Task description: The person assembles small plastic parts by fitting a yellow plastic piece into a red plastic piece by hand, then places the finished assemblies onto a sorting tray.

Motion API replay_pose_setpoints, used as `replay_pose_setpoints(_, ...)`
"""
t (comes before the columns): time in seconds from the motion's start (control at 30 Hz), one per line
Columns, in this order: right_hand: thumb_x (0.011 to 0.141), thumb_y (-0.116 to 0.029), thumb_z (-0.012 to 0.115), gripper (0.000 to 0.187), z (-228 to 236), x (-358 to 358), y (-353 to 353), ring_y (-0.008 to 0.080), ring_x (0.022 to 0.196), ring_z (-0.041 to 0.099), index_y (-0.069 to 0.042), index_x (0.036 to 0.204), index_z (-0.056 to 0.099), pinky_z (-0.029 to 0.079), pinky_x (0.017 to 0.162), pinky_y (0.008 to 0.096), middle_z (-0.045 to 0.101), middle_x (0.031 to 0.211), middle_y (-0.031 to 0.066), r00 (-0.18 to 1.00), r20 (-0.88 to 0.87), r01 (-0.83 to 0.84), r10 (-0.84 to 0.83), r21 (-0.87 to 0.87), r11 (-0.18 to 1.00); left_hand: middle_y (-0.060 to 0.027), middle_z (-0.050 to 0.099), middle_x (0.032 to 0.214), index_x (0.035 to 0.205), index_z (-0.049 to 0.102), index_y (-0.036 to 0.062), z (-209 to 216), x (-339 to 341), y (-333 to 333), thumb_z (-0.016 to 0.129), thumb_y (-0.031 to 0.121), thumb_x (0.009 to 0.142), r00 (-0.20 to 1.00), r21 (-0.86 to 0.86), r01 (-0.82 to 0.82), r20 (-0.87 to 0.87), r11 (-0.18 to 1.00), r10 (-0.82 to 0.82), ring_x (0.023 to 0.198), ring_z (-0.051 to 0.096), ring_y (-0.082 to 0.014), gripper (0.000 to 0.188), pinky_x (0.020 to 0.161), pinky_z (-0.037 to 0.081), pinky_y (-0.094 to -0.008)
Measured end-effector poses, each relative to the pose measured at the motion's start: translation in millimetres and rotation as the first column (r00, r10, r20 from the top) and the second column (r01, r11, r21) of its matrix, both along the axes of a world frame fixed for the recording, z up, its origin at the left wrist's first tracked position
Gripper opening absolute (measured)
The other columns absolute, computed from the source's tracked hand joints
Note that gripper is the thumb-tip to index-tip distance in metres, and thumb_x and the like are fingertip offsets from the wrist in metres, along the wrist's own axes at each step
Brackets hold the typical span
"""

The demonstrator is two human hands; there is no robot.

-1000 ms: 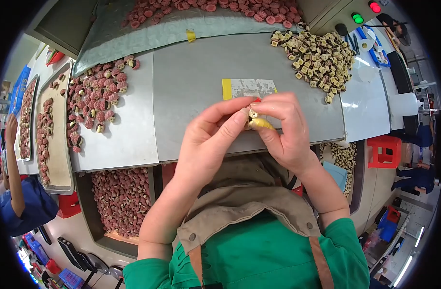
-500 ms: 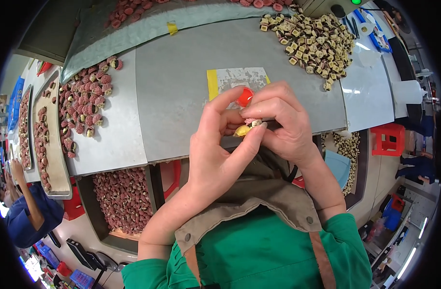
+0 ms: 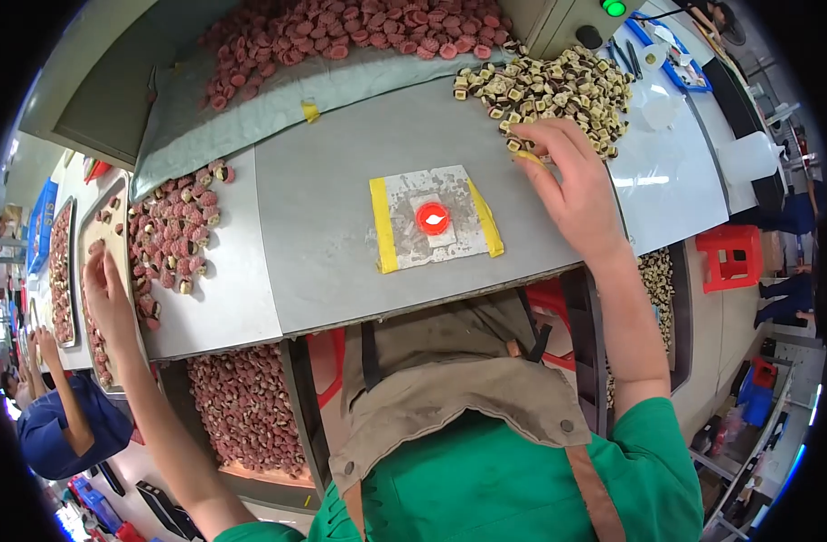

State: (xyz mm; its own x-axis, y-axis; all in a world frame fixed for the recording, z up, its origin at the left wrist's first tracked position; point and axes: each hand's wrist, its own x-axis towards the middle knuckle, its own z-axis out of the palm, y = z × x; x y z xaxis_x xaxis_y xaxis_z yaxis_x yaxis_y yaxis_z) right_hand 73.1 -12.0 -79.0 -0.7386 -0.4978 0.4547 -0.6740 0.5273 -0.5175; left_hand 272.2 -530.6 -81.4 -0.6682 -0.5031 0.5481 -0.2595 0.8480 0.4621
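Observation:
Far to the left, my left hand (image 3: 111, 303) reaches over a paper-lined metal tray (image 3: 118, 206) of pink-and-dark pieces. Its fingers are drawn together at the tray; what they hold, if anything, is too small to make out. My right hand (image 3: 580, 194) is at the near edge of a pile of small dark-and-cream pieces (image 3: 558, 90), thumb and index finger pinching one small piece (image 3: 519, 143). Something yellow shows at those fingertips. Between the hands, a small round red dish (image 3: 434, 219) with a white drop-shaped patch sits on a stained white sheet (image 3: 397, 197) edged with yellow tape.
Pink pieces with pale centres (image 3: 174, 221) lie loose beside the tray. A pale green cloth (image 3: 242, 126) bears pink ridged pieces (image 3: 368, 27) at the back. Below the table edge is a full drawer (image 3: 246, 406). A co-worker's blue sleeve (image 3: 74, 425) shows at left.
My hands have parted from the small pink-and-cream piece held together over the sheet. The left moved far left to the tray, the right moved to the pile. The red dish is now uncovered.

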Motion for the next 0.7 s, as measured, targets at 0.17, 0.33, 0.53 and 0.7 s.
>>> replay_pose_setpoints(0.17, 0.081, -0.005, 0.064, 0.022, -3, -22, 0, 0.0280, 0.090, 0.057, -0.005, 0.102, 0.062, 0.046, 0.082, 0.0370, 0.060, 0.098, 0.0099, 0.973, -0.226, 0.004, 0.043, 0.206, 0.979, -0.0198, 0.061, 0.107, 0.109, 0.061, 0.0036, -18, 46, -96, 0.055, 0.025, 0.090, 0.814, -0.385, -0.296, 0.377, 0.874, 0.442, 0.102, 0.057, -0.0335, 0.030, 0.087, 0.045, -0.0408)
replay_pose_setpoints(0.33, 0.079, -0.005, 0.064, 0.014, 0, -17, -9, 0.0292, 0.088, 0.057, -0.004, 0.093, 0.060, 0.046, 0.078, 0.0384, 0.061, 0.094, 0.0097, 0.986, -0.161, 0.018, 0.031, 0.296, 0.955, -0.0143, 0.056, 0.117, 0.119, 0.058, 0.0114, 12, -35, -7, 0.057, 0.013, 0.087, 0.926, -0.419, -0.206, 0.208, 0.884, 0.314, 0.108, 0.056, -0.0293, 0.032, 0.090, 0.046, -0.0383)
replay_pose_setpoints(0.53, 0.077, -0.009, 0.068, 0.018, 25, 8, -13, 0.0287, 0.081, 0.055, -0.003, 0.092, 0.059, 0.047, 0.072, 0.0361, 0.058, 0.090, 0.0098, 0.990, 0.048, -0.144, 0.136, 0.270, 0.952, -0.0152, 0.059, 0.098, 0.111, 0.059, 0.0051, 5, -164, 131, 0.061, 0.017, 0.084, 0.871, 0.037, 0.486, 0.063, 0.873, -0.488, 0.090, 0.060, -0.0306, 0.029, 0.077, 0.048, -0.0385)
replay_pose_setpoints(0.7, 0.076, -0.007, 0.069, 0.020, 6, 28, -14, 0.0276, 0.081, 0.053, -0.002, 0.093, 0.059, 0.046, 0.070, 0.0339, 0.053, 0.087, 0.0099, 0.941, 0.335, -0.104, 0.046, 0.155, 0.982, -0.0174, 0.061, 0.097, 0.101, 0.064, 0.0091, -18, -237, 205, 0.064, 0.026, 0.081, 0.933, -0.135, 0.357, 0.092, 0.924, -0.347, 0.090, 0.061, -0.0321, 0.026, 0.077, 0.050, -0.0415)
